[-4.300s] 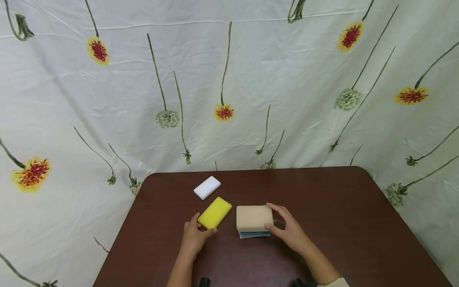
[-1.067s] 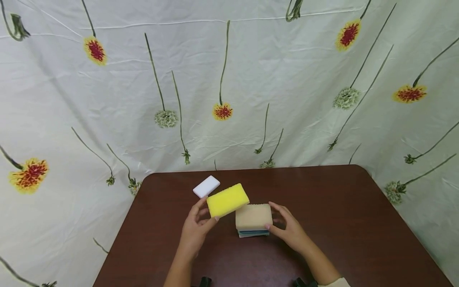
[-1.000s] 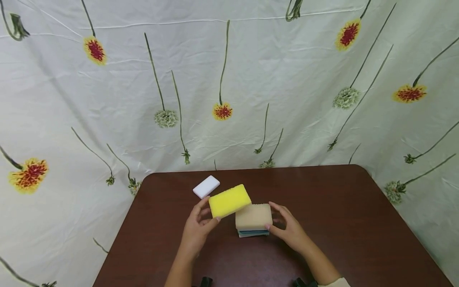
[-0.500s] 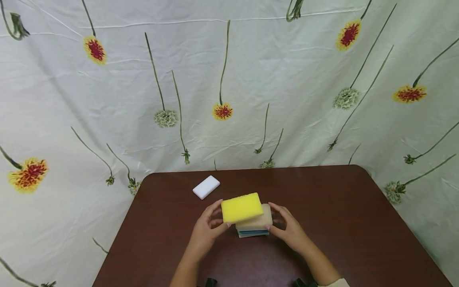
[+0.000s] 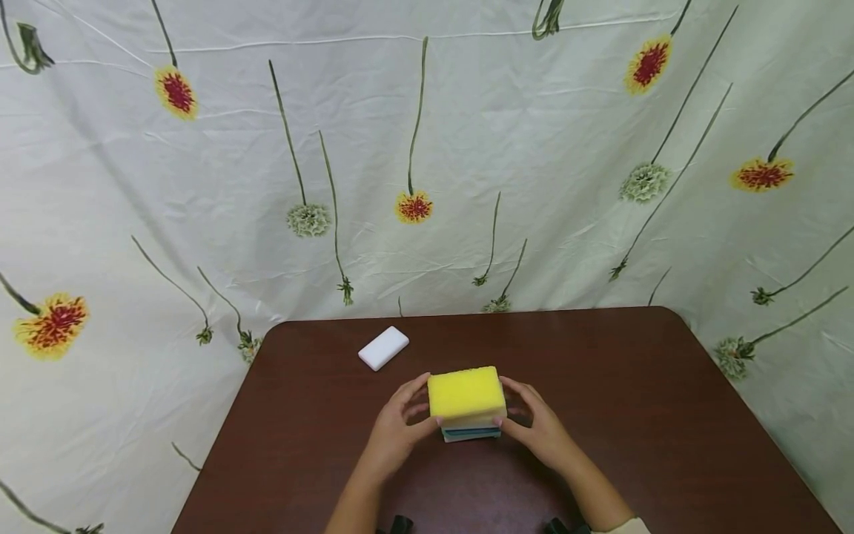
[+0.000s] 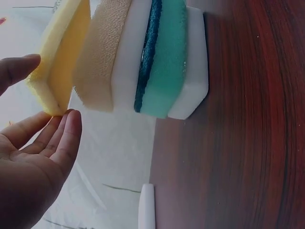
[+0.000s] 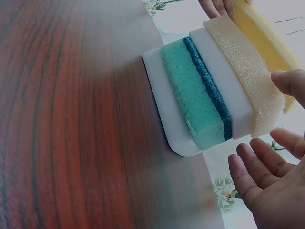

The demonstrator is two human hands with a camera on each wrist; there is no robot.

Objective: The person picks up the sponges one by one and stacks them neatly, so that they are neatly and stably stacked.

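My left hand (image 5: 395, 437) pinches a yellow sponge (image 5: 467, 393) over a stack in the head view. A gap shows between the yellow sponge (image 6: 59, 62) and the beige sponge (image 6: 100, 62) below it in the left wrist view. Under the beige one lie a white block (image 6: 129, 62), a green sponge (image 6: 167, 71) with a dark blue layer, and another white block (image 6: 194, 71) on the table. My right hand (image 5: 543, 430) holds the beige sponge (image 7: 248, 71) by its near side, thumb and index finger at its edges in the right wrist view.
A separate white block (image 5: 383, 348) lies on the dark brown table (image 5: 634, 400), behind and left of the stack. Behind the table's far edge hangs a white cloth (image 5: 373, 133) printed with flowers.
My left hand has carried the yellow sponge rightward from the left of the stack and turned it roughly in line with the stack. My right hand has stayed in place.
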